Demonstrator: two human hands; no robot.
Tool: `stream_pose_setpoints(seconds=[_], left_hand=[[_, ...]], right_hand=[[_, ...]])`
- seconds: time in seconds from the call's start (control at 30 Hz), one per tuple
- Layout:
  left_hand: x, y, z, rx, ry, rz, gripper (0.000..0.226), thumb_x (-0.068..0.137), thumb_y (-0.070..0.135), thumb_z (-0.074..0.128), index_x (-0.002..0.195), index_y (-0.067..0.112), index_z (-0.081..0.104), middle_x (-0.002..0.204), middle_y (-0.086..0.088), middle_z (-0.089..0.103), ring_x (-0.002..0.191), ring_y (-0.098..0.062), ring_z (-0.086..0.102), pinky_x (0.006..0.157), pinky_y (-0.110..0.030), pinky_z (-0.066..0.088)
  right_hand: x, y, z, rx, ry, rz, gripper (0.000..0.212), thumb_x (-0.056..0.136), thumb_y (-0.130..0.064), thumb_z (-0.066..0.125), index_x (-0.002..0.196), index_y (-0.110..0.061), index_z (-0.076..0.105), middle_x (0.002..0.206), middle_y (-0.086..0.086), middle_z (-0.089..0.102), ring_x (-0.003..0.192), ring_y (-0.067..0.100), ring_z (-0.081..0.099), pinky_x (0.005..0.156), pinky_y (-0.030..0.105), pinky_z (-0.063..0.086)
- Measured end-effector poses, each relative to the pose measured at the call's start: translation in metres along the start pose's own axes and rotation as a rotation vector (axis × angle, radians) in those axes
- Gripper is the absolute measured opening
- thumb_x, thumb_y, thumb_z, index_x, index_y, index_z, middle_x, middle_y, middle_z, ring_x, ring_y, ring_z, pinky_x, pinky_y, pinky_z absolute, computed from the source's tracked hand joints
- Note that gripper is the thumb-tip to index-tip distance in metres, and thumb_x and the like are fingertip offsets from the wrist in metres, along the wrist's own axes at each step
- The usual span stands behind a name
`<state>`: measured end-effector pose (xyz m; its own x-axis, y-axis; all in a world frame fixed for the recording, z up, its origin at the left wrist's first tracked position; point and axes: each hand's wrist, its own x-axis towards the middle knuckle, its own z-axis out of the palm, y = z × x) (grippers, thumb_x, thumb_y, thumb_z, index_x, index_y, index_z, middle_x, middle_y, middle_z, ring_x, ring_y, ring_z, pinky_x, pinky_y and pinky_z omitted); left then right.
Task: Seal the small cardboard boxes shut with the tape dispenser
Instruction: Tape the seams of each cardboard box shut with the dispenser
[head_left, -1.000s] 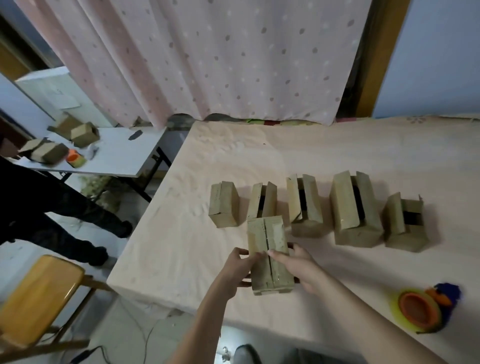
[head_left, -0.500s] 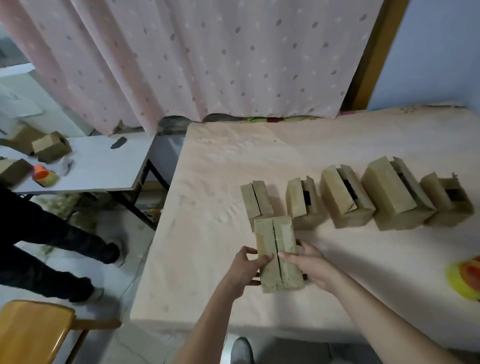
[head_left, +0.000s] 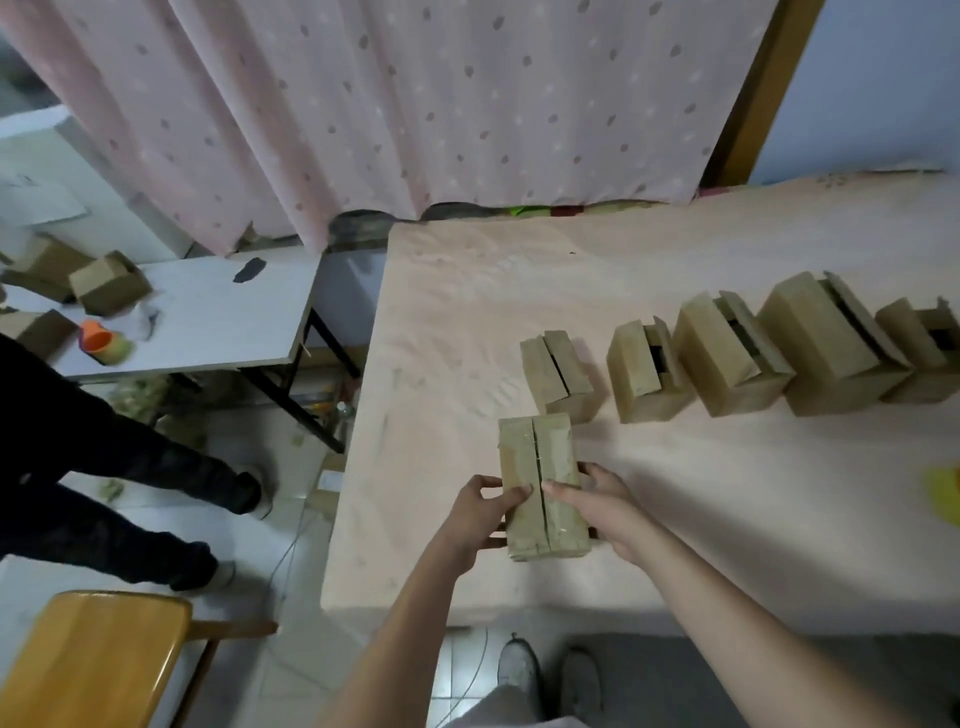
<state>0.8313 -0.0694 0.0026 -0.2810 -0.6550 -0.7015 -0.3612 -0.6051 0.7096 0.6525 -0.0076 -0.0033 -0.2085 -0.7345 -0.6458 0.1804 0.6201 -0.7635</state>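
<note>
I hold a small cardboard box (head_left: 540, 483) near the table's front edge, its two top flaps closed with a narrow seam between them. My left hand (head_left: 478, 512) grips its left side, thumb on the top. My right hand (head_left: 597, 506) grips the right side, thumb by the seam. Behind it stands a row of several boxes with gaping flaps, from the nearest box (head_left: 558, 374) to the far-right box (head_left: 919, 353). Only a yellow sliver of the tape dispenser (head_left: 945, 491) shows at the right edge, apart from both hands.
The table wears a pink cloth (head_left: 467, 291). To the left stands a white side table (head_left: 208, 317) with more boxes and an orange dispenser (head_left: 101, 340). A person's dark-trousered legs (head_left: 104, 467) and a yellow chair (head_left: 88, 660) are on the floor at left.
My view has swung left, so the row of boxes and the tape dispenser slid toward the right edge. Both hands keep their hold on the box.
</note>
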Motion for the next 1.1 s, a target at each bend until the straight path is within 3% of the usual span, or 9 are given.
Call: stream_pose_setpoints(seconds=[0.07,0.17,0.23,0.6,0.83,1.0,1.1], left_hand=[[-0.007,-0.004,-0.01,0.008,0.03,-0.022,0.055,0.081,0.039,0.08,0.122,0.014,0.052,0.107,-0.008,0.072,0.092,-0.029,0.073,0.083,-0.044,0.061],[-0.009,-0.004,-0.031,0.054,0.03,-0.044,0.056,0.081,0.042,0.081,0.12,0.014,0.053,0.107,-0.01,0.072,0.09,-0.03,0.074,0.083,-0.046,0.061],[-0.01,-0.003,-0.044,0.083,0.022,-0.051,0.057,0.08,0.044,0.081,0.119,0.014,0.052,0.108,-0.011,0.071,0.089,-0.031,0.074,0.083,-0.047,0.061],[0.015,-0.007,-0.139,0.074,-0.011,-0.039,0.058,0.081,0.043,0.08,0.121,0.014,0.05,0.11,-0.01,0.069,0.096,-0.034,0.072,0.086,-0.048,0.06],[0.032,-0.032,-0.205,0.038,-0.011,-0.092,0.058,0.082,0.041,0.079,0.124,0.015,0.05,0.106,-0.01,0.072,0.1,-0.032,0.071,0.09,-0.051,0.058],[0.036,-0.048,-0.236,-0.02,0.006,-0.12,0.06,0.084,0.04,0.079,0.127,0.014,0.046,0.104,-0.009,0.072,0.096,-0.026,0.072,0.085,-0.043,0.06],[0.041,-0.053,-0.251,-0.026,0.009,-0.119,0.053,0.086,0.038,0.078,0.123,0.014,0.048,0.104,-0.009,0.072,0.092,-0.024,0.072,0.077,-0.039,0.062]], right_hand=[[0.001,0.0,0.01,-0.001,-0.034,0.013,0.054,0.083,-0.033,0.082,0.128,-0.027,0.052,0.105,-0.004,0.071,0.09,0.015,0.07,0.066,0.031,0.058],[0.007,0.003,0.025,-0.01,-0.073,0.065,0.059,0.076,-0.038,0.086,0.125,-0.022,0.056,0.108,0.001,0.073,0.094,0.022,0.072,0.083,0.045,0.06],[0.008,0.002,0.037,-0.004,-0.091,0.087,0.056,0.075,-0.037,0.087,0.121,-0.02,0.06,0.105,0.002,0.076,0.093,0.024,0.074,0.085,0.05,0.06],[0.03,-0.013,0.133,-0.032,-0.045,0.069,0.037,0.083,-0.032,0.082,0.113,-0.021,0.065,0.104,-0.001,0.076,0.094,0.024,0.073,0.09,0.052,0.057],[0.042,-0.003,0.211,0.004,0.016,0.101,0.028,0.085,-0.024,0.079,0.11,-0.021,0.068,0.1,-0.001,0.076,0.089,0.018,0.073,0.065,0.033,0.058],[0.051,0.005,0.252,0.008,0.042,0.106,0.028,0.087,-0.021,0.077,0.115,-0.019,0.069,0.097,-0.003,0.076,0.082,0.012,0.073,0.056,0.024,0.055],[0.06,0.012,0.27,-0.01,0.048,0.087,0.03,0.086,-0.019,0.078,0.115,-0.019,0.07,0.098,-0.003,0.076,0.085,0.013,0.073,0.063,0.025,0.056]])
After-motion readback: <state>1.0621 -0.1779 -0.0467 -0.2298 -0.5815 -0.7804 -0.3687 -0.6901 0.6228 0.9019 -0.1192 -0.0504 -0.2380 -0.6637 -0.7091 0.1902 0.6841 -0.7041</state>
